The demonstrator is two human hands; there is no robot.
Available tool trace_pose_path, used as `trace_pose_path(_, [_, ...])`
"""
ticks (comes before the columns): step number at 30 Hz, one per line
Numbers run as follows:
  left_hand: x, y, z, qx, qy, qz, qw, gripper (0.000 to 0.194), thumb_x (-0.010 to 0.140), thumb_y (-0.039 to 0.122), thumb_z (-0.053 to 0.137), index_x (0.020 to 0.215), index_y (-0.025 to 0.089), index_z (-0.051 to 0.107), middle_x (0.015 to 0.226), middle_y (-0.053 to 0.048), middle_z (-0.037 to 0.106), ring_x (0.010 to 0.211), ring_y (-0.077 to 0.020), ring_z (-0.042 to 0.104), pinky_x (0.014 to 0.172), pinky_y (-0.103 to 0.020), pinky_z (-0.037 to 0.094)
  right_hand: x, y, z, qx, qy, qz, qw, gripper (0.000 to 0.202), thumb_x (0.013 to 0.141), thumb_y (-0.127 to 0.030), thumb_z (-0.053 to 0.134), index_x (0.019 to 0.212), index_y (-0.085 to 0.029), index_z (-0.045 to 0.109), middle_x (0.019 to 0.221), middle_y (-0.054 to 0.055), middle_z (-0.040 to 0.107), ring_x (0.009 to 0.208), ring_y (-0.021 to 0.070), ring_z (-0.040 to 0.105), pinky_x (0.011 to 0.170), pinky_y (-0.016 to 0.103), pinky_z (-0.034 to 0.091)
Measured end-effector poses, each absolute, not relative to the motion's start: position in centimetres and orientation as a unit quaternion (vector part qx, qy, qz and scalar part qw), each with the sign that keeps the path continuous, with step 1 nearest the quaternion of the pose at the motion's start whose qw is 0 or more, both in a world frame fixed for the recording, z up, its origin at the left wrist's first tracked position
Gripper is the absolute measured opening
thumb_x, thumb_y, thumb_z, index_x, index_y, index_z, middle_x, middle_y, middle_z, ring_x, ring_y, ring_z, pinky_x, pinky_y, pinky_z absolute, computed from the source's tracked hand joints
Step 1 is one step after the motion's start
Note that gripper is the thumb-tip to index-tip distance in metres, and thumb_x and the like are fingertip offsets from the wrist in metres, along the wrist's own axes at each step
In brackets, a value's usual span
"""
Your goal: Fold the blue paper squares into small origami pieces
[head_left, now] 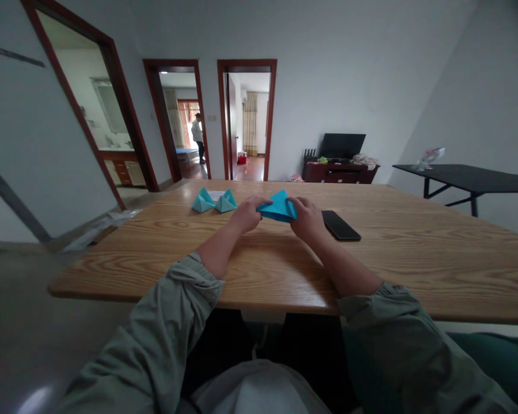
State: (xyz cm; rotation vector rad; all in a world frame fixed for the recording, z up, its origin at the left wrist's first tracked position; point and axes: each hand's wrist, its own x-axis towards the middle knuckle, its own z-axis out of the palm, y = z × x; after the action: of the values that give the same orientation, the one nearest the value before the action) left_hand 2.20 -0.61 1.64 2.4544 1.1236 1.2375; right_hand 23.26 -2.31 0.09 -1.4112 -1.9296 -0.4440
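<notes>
A folded piece of blue paper [278, 206], with a raised peak in its middle, is held between my two hands above the wooden table [259, 270]. My left hand [247, 214] grips its left end, thumb and fingers closed on the paper. On the opposite end, my right hand [306, 218] pinches the right corner. Two folded blue paper shapes with pointed tips stand side by side to the left: one paper shape [203, 200] and a second paper shape [227, 201]. The undersides of my fingers are hidden.
A black phone [341, 225] lies right of my right hand. Something flat and pale [216, 195] lies behind the paper shapes. Beyond the table are a TV [342, 146] on a cabinet, a black table [470, 175] and, through a doorway, a standing person [197, 138].
</notes>
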Motion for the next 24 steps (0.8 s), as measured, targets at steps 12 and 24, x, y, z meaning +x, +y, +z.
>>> trace_pose_path(12, [3.2, -0.4, 1.4, 0.588, 0.293, 0.532, 0.534, 0.061, 0.073, 0.025, 0.066, 0.13, 0.026, 0.046, 0.105, -0.006, 0.064, 0.085, -0.0175, 0.064, 0.079, -0.036, 0.051, 20.7, -3.2, 0.1, -0.496, -0.767, 0.009, 0.408, 0.031, 0.087, -0.023, 0.041, 0.106, -0.02, 0.065, 0.097, 0.008, 0.068, 0.088, 0.0218, 0.06, 0.081, 0.032, 0.043])
trace_pose_path(24, [6.2, -1.1, 0.9, 0.6, 0.26, 0.542, 0.529, 0.041, 0.077, 0.04, 0.067, 0.112, 0.021, 0.06, 0.118, -0.009, 0.059, 0.103, -0.0227, 0.059, 0.084, -0.038, 0.048, 19.3, -3.5, 1.1, -0.36, -0.633, 0.363, 0.581, 0.044, 0.082, -0.053, 0.041, 0.102, -0.021, 0.065, 0.095, 0.005, 0.067, 0.094, 0.0216, 0.059, 0.079, 0.036, 0.047])
